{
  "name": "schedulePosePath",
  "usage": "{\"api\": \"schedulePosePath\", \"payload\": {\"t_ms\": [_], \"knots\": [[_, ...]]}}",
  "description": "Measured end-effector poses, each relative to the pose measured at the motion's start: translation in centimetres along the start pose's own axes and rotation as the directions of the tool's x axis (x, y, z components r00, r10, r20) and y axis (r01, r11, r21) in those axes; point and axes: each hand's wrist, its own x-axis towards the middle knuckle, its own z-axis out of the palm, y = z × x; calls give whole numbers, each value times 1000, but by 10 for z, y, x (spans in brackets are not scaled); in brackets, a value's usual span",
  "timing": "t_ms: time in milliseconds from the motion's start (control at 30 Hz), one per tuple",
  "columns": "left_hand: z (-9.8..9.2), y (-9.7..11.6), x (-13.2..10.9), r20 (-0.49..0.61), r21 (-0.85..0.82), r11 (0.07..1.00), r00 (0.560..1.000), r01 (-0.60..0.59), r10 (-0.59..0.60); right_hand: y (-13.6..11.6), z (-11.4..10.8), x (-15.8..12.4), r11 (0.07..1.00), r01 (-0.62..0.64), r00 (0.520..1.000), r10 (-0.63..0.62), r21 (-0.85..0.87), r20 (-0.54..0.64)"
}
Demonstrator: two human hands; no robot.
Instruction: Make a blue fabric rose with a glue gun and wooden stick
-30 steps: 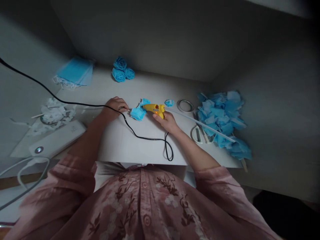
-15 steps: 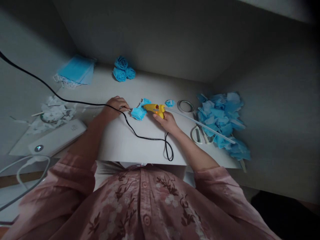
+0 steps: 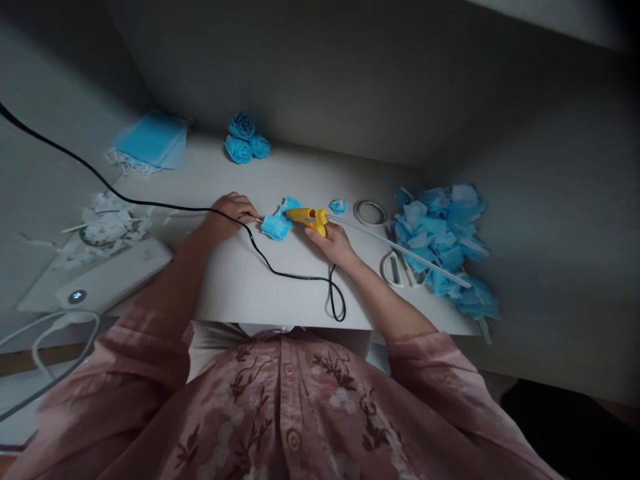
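Note:
My right hand (image 3: 336, 243) grips a yellow glue gun (image 3: 309, 217) whose nozzle points left at a blue fabric flower (image 3: 277, 224) lying on the white table (image 3: 235, 280). A long glue stick (image 3: 400, 250) juts out of the gun's back toward the right. My left hand (image 3: 231, 211) is closed on a thin stick (image 3: 255, 219) that leads into the flower. The gun's black cord (image 3: 280, 272) runs under my left hand and loops near the table's front edge.
Three finished blue flowers (image 3: 245, 139) sit at the back. Blue face masks (image 3: 150, 141) lie at the back left, white scraps (image 3: 107, 227) and a white device (image 3: 107, 280) at left. A tape ring (image 3: 371, 212), white scissors (image 3: 397, 269) and a pile of blue fabric pieces (image 3: 445, 240) lie at right.

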Motion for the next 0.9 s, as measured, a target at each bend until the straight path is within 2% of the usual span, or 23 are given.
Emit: {"api": "schedulePosePath", "payload": {"t_ms": [167, 500, 900], "knots": [[4, -1, 0, -51, 3, 1000, 998, 26, -26, 0, -2, -2, 1000, -13, 1000, 14, 11, -3], [-2, 1, -1, 18, 13, 1000, 1000, 11, -12, 0, -10, -6, 999, -3, 998, 1, 39, 64], [-1, -1, -2, -13, -8, 1000, 1000, -9, 9, -2, -20, -7, 999, 1, 994, -6, 48, 109]]}}
